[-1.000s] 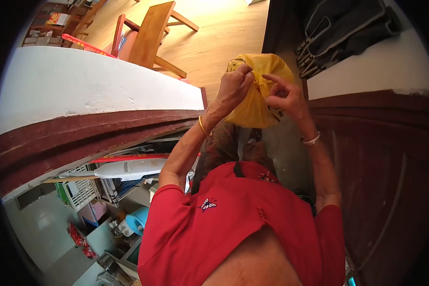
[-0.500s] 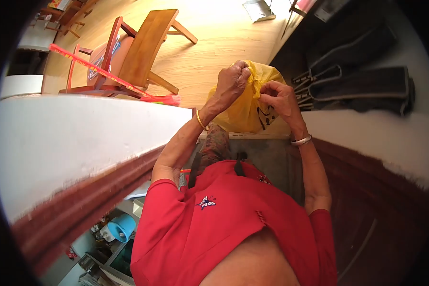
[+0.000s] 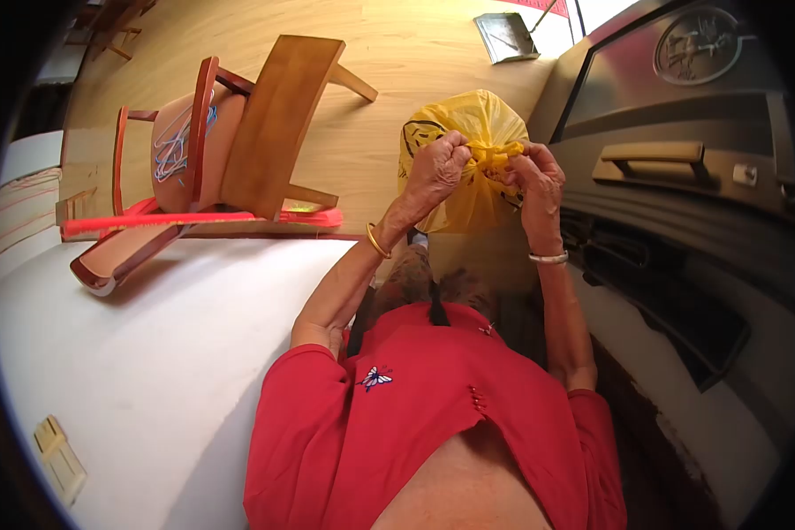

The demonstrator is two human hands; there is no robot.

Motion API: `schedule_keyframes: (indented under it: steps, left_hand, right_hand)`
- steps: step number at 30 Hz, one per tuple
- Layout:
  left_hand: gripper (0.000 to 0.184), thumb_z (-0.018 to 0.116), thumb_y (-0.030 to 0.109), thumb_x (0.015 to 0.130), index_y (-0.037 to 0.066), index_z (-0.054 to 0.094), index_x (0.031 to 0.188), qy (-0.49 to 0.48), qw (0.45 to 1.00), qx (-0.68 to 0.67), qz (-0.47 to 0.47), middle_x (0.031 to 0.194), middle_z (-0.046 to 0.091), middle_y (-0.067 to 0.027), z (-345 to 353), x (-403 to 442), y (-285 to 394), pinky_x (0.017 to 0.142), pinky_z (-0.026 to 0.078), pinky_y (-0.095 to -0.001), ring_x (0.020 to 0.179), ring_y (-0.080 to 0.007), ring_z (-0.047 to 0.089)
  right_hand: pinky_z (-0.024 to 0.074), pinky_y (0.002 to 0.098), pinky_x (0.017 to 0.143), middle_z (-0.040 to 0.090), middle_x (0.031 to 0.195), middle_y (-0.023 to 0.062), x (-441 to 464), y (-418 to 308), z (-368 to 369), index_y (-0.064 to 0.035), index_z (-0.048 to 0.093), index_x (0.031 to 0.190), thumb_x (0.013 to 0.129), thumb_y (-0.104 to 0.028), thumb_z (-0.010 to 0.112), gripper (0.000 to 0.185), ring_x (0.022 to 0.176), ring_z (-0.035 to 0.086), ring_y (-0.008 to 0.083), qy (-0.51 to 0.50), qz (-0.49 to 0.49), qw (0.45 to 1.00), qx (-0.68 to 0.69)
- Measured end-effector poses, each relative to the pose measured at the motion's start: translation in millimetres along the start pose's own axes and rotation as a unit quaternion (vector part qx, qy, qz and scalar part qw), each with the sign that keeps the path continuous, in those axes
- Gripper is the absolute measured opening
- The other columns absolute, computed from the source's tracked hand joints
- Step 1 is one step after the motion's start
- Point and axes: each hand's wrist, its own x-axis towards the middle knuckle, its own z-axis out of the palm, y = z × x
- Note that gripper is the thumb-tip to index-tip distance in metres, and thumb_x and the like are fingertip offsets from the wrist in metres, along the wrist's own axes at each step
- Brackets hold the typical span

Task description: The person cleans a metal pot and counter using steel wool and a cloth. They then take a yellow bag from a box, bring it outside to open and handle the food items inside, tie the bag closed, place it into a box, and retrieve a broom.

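Note:
A full yellow plastic bag (image 3: 473, 119) with black print hangs in front of my legs, its neck gathered into a twisted knot between my hands. My left hand (image 3: 437, 168) is closed in a fist on the left side of the knot. On the right side, my right hand (image 3: 537, 177) pinches a short yellow end of the bag between thumb and fingers. The lower part of the bag is partly hidden behind my hands and wrists.
To the left stand a wooden bench (image 3: 283, 124) and a chair (image 3: 199, 150) with a cord on its seat. A red stick (image 3: 168, 221) crosses by them. A dustpan (image 3: 506, 37) lies ahead. A dark door with a handle (image 3: 654, 159) is at the right.
The view has moved forward through the doorway, with the bag carried along. My right hand, apart from the knot a second ago, has closed on the bag's end and pulled it to the right.

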Motion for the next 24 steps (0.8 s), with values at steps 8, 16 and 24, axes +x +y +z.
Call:
schedule_keyframes:
  steps: [8, 16, 24]
  left_hand:
    - [0.012, 0.053, 0.010, 0.085, 0.000, 0.059, 0.087, 0.027, 0.997, -0.076, 0.006, 0.066, 0.058, -0.0054, -54.8, 102.0, 18.6, 0.058, 0.044, -0.0264, 0.061, -0.0105, 0.053]
    - [0.009, 0.056, 0.006, 0.084, -0.001, 0.060, 0.088, 0.011, 0.997, -0.076, -0.021, 0.070, 0.059, -0.0017, -91.1, 195.9, 42.8, 0.061, 0.045, -0.0219, 0.066, -0.0055, 0.054]
    - [0.010, 0.057, 0.006, 0.084, -0.002, 0.062, 0.088, -0.019, 0.996, 0.074, -0.054, 0.072, 0.061, -0.0009, -111.6, 275.9, 71.0, 0.062, 0.045, -0.0205, 0.068, -0.0043, 0.055]
  right_hand:
    - [0.0452, 0.0213, 0.055, 0.060, 0.074, 0.0017, 120.5, -42.5, 62.9, 0.0010, 0.060, 0.090, 0.081, -0.011, 0.063, 0.016, 0.059, 0.056, 0.0082, -0.067, -0.010, 0.994, -0.086]
    - [0.0461, 0.0384, 0.084, 0.059, 0.101, 0.0132, 187.6, -58.2, 59.0, -0.0028, 0.060, 0.102, 0.061, -0.025, 0.075, 0.049, 0.098, 0.055, 0.0281, -0.113, -0.176, 0.895, -0.394]
    - [0.0478, 0.0385, 0.082, 0.059, 0.103, 0.0130, 245.7, -51.0, 90.1, -0.0048, 0.061, 0.100, 0.067, -0.024, 0.071, 0.039, 0.096, 0.057, 0.0297, -0.093, -0.208, 0.870, -0.438]
